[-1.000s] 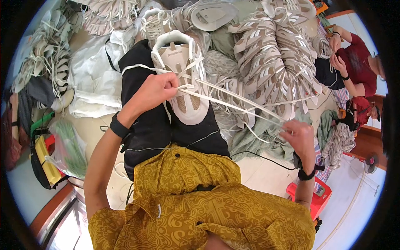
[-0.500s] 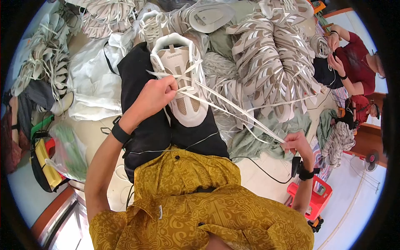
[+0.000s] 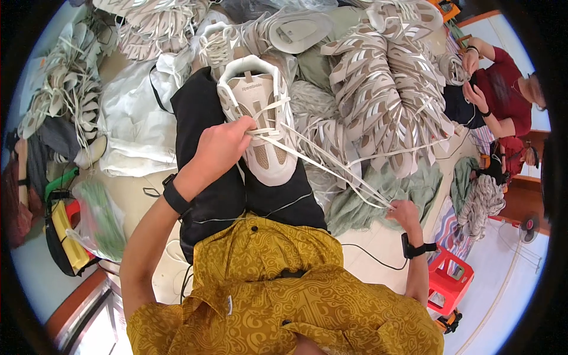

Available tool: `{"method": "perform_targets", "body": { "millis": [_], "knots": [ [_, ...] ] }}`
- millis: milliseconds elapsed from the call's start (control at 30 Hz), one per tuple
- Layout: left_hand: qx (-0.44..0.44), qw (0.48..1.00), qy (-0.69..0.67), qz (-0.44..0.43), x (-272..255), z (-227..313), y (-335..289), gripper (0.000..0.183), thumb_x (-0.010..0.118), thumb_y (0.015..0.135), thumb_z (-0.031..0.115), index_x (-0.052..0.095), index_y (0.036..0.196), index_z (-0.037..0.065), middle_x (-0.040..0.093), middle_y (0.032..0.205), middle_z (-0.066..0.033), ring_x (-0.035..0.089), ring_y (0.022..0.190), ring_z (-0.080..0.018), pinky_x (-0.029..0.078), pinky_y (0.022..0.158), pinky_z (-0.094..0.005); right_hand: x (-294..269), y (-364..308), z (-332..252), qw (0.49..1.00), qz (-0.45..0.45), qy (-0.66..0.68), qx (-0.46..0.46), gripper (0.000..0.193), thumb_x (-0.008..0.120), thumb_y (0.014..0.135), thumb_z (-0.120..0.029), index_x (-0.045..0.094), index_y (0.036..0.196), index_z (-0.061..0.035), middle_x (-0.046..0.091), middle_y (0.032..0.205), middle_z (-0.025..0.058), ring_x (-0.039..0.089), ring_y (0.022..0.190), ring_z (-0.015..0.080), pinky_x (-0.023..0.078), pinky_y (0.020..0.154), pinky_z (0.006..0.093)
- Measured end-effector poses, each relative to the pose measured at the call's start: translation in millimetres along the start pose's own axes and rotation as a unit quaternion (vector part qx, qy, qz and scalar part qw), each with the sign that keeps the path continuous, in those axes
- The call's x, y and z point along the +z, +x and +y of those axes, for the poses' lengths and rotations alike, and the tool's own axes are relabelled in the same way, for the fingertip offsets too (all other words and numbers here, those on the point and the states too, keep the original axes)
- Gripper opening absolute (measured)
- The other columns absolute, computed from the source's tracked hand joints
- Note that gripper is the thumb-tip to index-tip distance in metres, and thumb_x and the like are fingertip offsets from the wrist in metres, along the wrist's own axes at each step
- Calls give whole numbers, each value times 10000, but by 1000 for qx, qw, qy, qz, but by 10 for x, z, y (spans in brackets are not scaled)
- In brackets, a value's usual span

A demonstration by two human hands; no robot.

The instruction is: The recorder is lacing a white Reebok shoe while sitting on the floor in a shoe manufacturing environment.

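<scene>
A beige and white shoe upper (image 3: 273, 173) lies across my lap, its toe toward me and its tongue exposed. My left hand (image 3: 222, 149) is closed on the left edge of the upper, fingertips at the lacing; what lies under the fingers is partly hidden. Flat cream shoelace (image 3: 328, 164) crosses the lower eyelets and stretches out to the right in several strands. Off to the right, my right hand (image 3: 406, 214) pinches the far part of these strands. One loose length of lace curves away toward the piled uppers.
Stacked shoe uppers (image 3: 387, 89) rise at the right, with more at the back and far left. White cloth sacking (image 3: 133, 118) lies left of my legs. A red plastic stool (image 3: 451, 281) stands at right. Another person (image 3: 503, 89) sits at the far right. A cable (image 3: 378, 260) trails nearby.
My right hand has come slightly left and lower with the laces. An upper strand has been drawn out of the left side of the lacing. My left hand and the shoe have shifted slightly downward.
</scene>
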State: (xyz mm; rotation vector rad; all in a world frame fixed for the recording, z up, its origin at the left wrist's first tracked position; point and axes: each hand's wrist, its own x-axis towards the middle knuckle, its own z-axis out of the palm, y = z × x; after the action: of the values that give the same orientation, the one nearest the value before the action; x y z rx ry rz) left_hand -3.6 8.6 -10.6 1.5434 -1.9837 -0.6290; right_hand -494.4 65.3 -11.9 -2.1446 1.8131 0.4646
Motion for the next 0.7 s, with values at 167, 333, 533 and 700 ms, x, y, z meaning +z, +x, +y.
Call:
{"method": "perform_targets", "body": {
  "millis": [167, 333, 533, 700],
  "knots": [
    [0, 996, 75, -50, -66, -1, 100, 108, 544, 762, 91, 535, 869, 102, 584, 662, -128, 585, 630, -302, 457, 543, -384, -44, 72, -137, 966, -124, 205, 103, 194, 678, 584, -197, 653, 731, -73, 604, 615, 88, 592, 567, 244, 461, 551, 344],
    [-26, 995, -5, -92, -93, -47, 114, 72, 525, 754, 80, 536, 824, 70, 545, 589, -107, 567, 533, -234, 446, 510, -332, -319, 358, -738, 994, -37, 75, -65, 246, 695, 608, -212, 646, 811, -83, 621, 690, 80, 604, 669, 268, 468, 587, 340],
    [-199, 907, -319, -190, -133, -8, 127, 52, 510, 779, 85, 524, 773, 35, 532, 569, -11, 551, 527, -96, 435, 491, -224, -701, 917, -1849, 925, 140, 281, -213, 419, 706, 615, -136, 589, 1015, -98, 620, 860, 70, 604, 717, 223, 466, 588, 299],
    [-257, 838, -437, -203, -170, 45, 8, 82, 522, 797, 115, 525, 779, 35, 545, 592, -12, 557, 522, -105, 434, 495, -204, -636, 1390, -2554, 860, 283, 267, -330, 442, 611, 648, -95, 541, 1084, -91, 593, 757, 59, 579, 634, 217, 463, 547, 308]
  ]
}}
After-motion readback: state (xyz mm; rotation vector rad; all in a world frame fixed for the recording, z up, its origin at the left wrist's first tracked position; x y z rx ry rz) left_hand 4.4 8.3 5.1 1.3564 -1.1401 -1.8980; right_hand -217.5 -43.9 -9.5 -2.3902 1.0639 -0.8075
